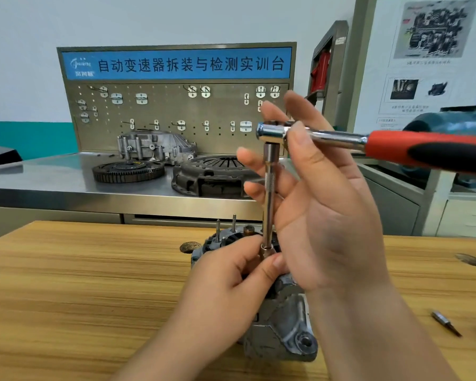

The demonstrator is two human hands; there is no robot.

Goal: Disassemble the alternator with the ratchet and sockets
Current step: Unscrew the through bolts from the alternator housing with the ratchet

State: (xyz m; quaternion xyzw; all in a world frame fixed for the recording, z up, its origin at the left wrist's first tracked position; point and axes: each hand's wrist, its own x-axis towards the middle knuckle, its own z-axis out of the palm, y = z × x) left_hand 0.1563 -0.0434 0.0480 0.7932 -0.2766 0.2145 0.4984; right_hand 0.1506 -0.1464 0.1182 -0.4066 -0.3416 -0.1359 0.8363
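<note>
Pinching the socket [267,250] onto the alternator [280,325] on the bench [80,284], my left hand [231,273] guides it. My right hand [322,204] lightly pinches the ratchet [327,137] head, fingers spread. A tilt could slip the socket off.
</note>
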